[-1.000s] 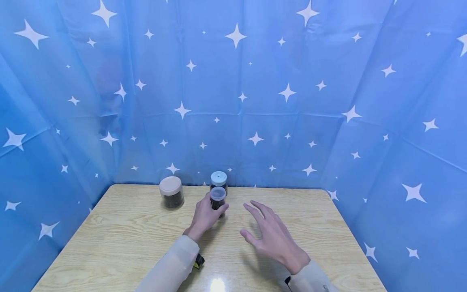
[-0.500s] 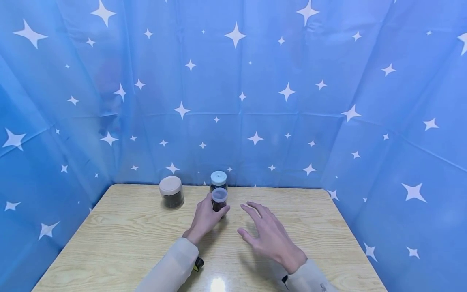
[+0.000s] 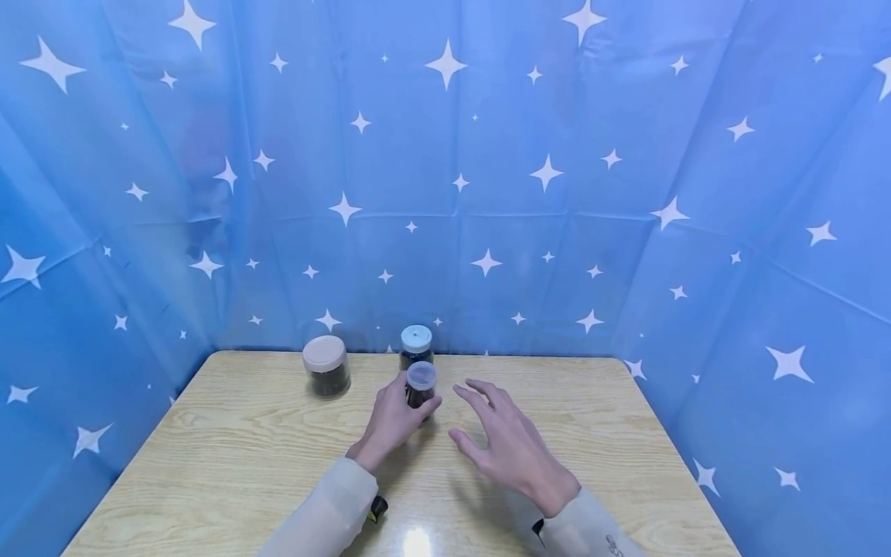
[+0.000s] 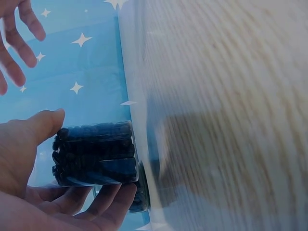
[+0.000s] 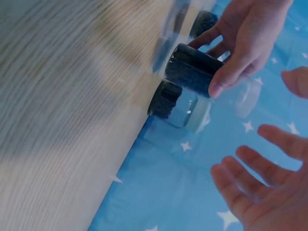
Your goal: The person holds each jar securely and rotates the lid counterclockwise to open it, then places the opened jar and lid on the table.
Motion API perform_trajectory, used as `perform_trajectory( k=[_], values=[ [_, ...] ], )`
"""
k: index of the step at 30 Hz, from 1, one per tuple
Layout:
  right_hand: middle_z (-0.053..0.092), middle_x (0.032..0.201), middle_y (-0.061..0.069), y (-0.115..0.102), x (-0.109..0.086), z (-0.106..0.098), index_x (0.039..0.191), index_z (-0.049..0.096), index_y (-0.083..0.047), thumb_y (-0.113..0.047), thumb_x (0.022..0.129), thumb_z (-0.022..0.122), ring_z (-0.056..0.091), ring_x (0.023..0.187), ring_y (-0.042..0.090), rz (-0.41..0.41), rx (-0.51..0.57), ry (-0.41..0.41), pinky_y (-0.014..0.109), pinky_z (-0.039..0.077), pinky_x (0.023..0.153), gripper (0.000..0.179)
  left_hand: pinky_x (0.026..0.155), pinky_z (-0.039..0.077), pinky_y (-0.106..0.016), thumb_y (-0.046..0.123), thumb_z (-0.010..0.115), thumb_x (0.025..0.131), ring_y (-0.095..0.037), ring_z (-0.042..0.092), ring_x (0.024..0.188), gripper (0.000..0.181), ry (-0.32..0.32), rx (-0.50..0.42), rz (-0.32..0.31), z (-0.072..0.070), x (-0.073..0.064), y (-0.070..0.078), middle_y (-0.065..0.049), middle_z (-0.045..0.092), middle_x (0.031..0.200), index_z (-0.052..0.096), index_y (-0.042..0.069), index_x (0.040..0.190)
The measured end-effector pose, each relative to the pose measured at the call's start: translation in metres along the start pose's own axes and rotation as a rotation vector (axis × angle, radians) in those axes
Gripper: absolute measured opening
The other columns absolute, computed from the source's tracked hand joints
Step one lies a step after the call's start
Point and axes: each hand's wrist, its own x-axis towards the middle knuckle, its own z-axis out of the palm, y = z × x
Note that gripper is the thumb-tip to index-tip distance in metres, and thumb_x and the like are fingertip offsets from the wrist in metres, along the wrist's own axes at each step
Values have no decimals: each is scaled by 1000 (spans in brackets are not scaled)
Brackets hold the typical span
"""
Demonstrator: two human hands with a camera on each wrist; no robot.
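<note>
My left hand grips a small clear jar with dark contents and a translucent lid, thumb on its near right side. In the left wrist view the jar lies between the thumb and the curled fingers, its base close to the tabletop. My right hand hovers to the right of it, holding nothing, its fingers spread and slightly bent. Just behind the held jar stands a jar with a light blue lid, partly hidden by it in the head view.
A wider jar with a pale pink lid and dark contents stands at the back left of the wooden table. A blue curtain with white stars hangs behind the table and along both sides.
My left hand has shifted the jar slightly right and nearer to me. My right hand has drifted a little left, closer to the jar. The other two jars stay put.
</note>
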Motion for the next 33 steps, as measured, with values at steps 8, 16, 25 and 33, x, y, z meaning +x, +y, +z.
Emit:
perform_trajectory(
  k=[8, 16, 25, 33],
  values=[
    [60, 171, 16, -2, 5, 0, 169, 60, -18, -43, 110, 81, 65, 151, 38, -23, 12, 41, 57, 69, 102, 68, 116, 61, -65, 33, 94, 101, -43, 77, 134, 55, -18, -1, 41, 0, -3, 5, -19, 81, 135, 69, 4, 141],
    [60, 170, 18, -4, 9, -2, 168, 60, -17, -41, 110, 82, 67, 148, 38, -40, 24, 48, 56, 69, 102, 67, 109, 65, -63, 49, 89, 104, -41, 79, 129, 61, -23, -41, 141, 5, -5, -5, -20, 81, 134, 69, 6, 142],
    [61, 168, 17, -7, 13, -2, 170, 58, -17, -42, 110, 82, 66, 149, 38, -54, 19, 78, 55, 69, 103, 69, 119, 60, -64, 34, 93, 102, -40, 76, 137, 57, -63, -34, 64, 0, -13, 19, -18, 80, 139, 68, 6, 146],
    [62, 168, 17, -12, 17, -4, 170, 59, -17, -41, 112, 79, 66, 150, 37, -63, 34, 95, 56, 68, 106, 66, 121, 59, -63, 29, 92, 104, -38, 75, 140, 59, -89, -75, 116, 1, -20, 24, -17, 78, 143, 64, 8, 151]
  ],
)
